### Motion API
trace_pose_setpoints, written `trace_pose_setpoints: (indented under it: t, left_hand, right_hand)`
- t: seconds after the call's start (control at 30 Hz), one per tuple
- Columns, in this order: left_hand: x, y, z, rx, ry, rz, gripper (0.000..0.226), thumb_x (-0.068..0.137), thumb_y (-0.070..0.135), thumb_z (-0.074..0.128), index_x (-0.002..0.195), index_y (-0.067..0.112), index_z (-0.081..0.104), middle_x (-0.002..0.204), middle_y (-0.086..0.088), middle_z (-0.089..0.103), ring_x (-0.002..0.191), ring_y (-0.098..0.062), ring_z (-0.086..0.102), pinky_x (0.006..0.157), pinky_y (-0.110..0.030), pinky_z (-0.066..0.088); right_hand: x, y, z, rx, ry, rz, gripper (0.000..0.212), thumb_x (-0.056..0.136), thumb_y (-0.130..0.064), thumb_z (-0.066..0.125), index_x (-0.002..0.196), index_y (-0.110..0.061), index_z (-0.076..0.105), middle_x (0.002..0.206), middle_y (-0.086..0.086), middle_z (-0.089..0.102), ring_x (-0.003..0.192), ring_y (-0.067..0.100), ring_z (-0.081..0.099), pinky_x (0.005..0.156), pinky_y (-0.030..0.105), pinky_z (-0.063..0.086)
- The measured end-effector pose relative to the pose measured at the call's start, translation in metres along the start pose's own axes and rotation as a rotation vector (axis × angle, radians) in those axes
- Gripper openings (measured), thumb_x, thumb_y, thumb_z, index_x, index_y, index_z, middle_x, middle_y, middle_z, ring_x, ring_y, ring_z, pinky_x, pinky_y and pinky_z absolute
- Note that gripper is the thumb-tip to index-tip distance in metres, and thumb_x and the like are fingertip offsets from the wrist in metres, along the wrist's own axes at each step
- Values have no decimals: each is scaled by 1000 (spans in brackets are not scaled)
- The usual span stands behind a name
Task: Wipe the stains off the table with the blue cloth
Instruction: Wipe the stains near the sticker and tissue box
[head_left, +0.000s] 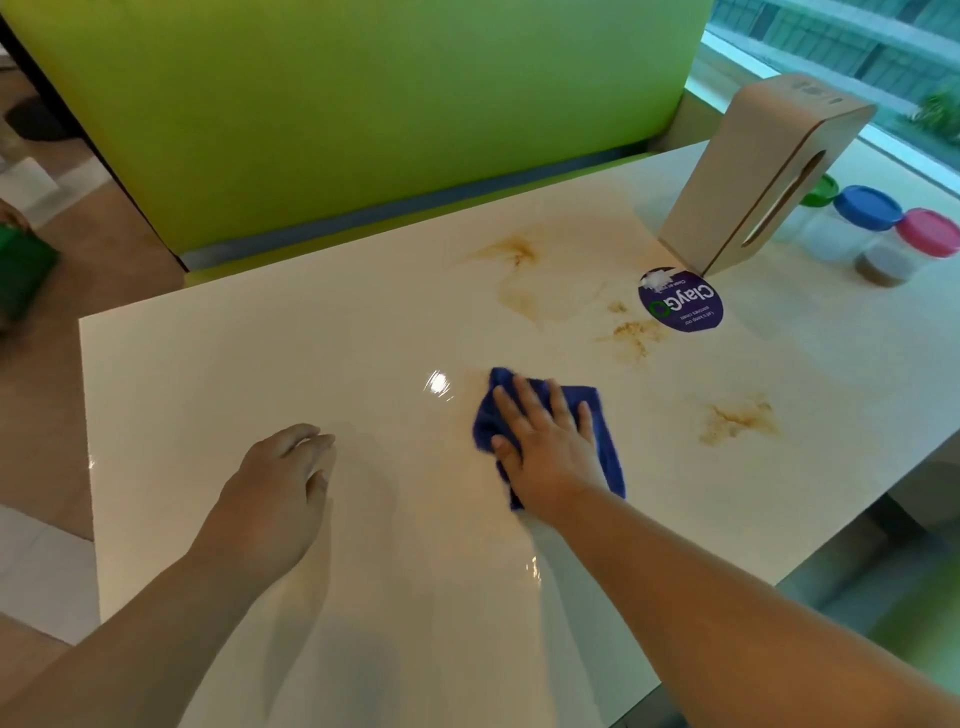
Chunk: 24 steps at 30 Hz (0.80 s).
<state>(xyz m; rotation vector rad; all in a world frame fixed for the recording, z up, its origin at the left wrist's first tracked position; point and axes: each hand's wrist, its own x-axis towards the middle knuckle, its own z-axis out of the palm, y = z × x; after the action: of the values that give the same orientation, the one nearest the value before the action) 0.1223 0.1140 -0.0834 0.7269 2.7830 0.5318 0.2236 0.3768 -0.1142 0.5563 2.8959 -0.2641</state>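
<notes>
The blue cloth (605, 436) lies flat on the glossy white table (260, 364), near its middle. My right hand (545, 447) presses down on the cloth with fingers spread. My left hand (280, 483) hovers over or rests on the bare table to the left, fingers loosely curled, holding nothing. Brown stains mark the table: one large smear (514, 260) at the back, a small speckled patch (636, 335) beside a sticker, and another (737, 421) to the right of the cloth.
A tan tissue box (753, 176) stands upright at the back right. Behind it are jars with green (821, 189), blue (867, 208) and pink (930, 231) lids. A round purple sticker (680, 306) is on the table. A green seat back (337, 104) stands beyond the far edge.
</notes>
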Motion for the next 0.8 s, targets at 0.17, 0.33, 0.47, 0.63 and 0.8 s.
trace_pose_setpoints:
  t: [0.17,0.33,0.47,0.63,0.8]
  left_hand:
    - [1,-14,-7,-14,11,-36,38,90,16,49,127,19,56,138,3,45,131,-20,35,105,-37,36]
    - [-13,-25,-10,12,11,-65,36,89,16,50,124,18,59,135,2,48,128,-21,37,102,-37,39]
    - [-22,-28,-10,-9,38,-74,34,90,15,51,123,17,60,133,1,49,124,-24,39,98,-38,39]
    - [-24,-39,-17,-69,45,-56,33,89,13,52,120,18,62,127,2,54,122,-24,43,100,-39,40]
    - [-26,-38,-20,-85,53,-21,29,90,13,53,116,16,65,123,0,58,119,-21,48,97,-30,38]
  right_hand:
    - [-42,21,4,-5,-27,-275,52,93,-57,5,144,-48,-1,153,-25,-10,144,11,-11,115,41,-11]
    - [-13,-3,3,-15,-5,60,56,95,-56,11,147,-42,-5,156,-17,-11,145,21,-11,115,51,-7]
    - [-55,-50,16,-13,-47,-307,61,91,-61,13,148,-43,6,158,-15,-2,145,22,-10,114,52,-8]
    - [-96,6,24,-39,9,-383,52,95,-55,24,145,-47,12,154,-20,10,145,16,7,114,46,1]
    - [-78,25,13,-18,24,39,61,84,-61,-6,143,-44,-6,150,-23,-14,145,16,-11,116,45,-8]
